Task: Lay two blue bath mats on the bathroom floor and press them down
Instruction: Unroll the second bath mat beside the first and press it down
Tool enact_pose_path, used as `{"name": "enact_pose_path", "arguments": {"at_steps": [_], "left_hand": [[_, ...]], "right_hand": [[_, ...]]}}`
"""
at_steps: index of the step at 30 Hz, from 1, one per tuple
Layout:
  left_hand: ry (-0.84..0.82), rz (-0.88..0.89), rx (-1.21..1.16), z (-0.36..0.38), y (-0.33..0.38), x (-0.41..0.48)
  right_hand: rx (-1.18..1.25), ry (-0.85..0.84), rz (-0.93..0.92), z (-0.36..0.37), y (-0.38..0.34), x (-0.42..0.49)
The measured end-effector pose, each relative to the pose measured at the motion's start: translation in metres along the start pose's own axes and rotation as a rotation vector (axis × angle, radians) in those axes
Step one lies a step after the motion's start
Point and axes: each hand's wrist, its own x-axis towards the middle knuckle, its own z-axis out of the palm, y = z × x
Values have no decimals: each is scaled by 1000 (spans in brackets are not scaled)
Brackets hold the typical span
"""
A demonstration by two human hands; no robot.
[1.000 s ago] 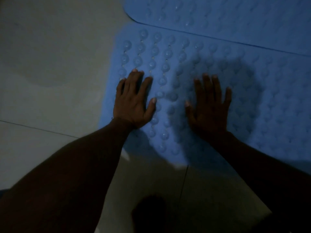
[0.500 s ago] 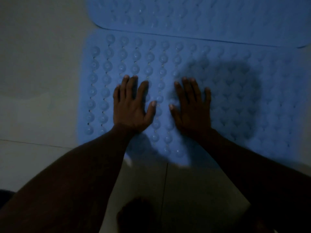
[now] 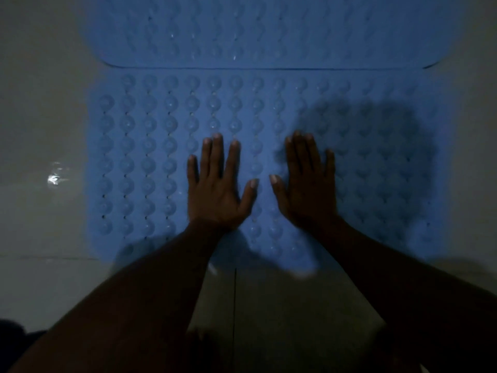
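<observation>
- The near mat (image 3: 150,157) lay flat on the floor (image 3: 40,103) with its round bumps in rows. Its closest edge was blurred and partly hidden behind the forearms (image 3: 150,292).
- The far mat (image 3: 269,30) lay just beyond it, and their long edges met along a thin dark line (which one sat on top was hard to tell). Its far side was cut off by the top of the view.
- The left hand (image 3: 215,189) rested palm-down near the middle of the near mat, its grip apart, fingers straight and thumb splayed inward.
- The right hand (image 3: 306,192) lay palm-down just beside it without touching, its grip likewise apart and holding nothing.
- A dark shadow (image 3: 376,146) covered the right part of the near mat, and the bumps there were barely visible.
- The pale tiles carried a bright glint (image 3: 55,179) at the left and a dark joint line (image 3: 235,305) between the arms.
- Dark shapes along the bottom edge could not be made out.
</observation>
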Motion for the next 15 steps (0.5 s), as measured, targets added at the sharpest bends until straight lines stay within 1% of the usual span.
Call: {"name": "enact_pose_path", "arguments": {"at_steps": [2, 7, 11, 15], "left_hand": [[-13, -12, 21, -1, -3, -2], [55, 22, 51, 5, -1, -3], [21, 3, 48, -1, 5, 0], [43, 132, -7, -5, 51, 16]], "right_hand": [[4, -12, 18, -8, 9, -2], [-114, -23, 14, -17, 64, -13], [-77, -52, 24, -16, 64, -11], [-70, -36, 26, -17, 66, -13]]}}
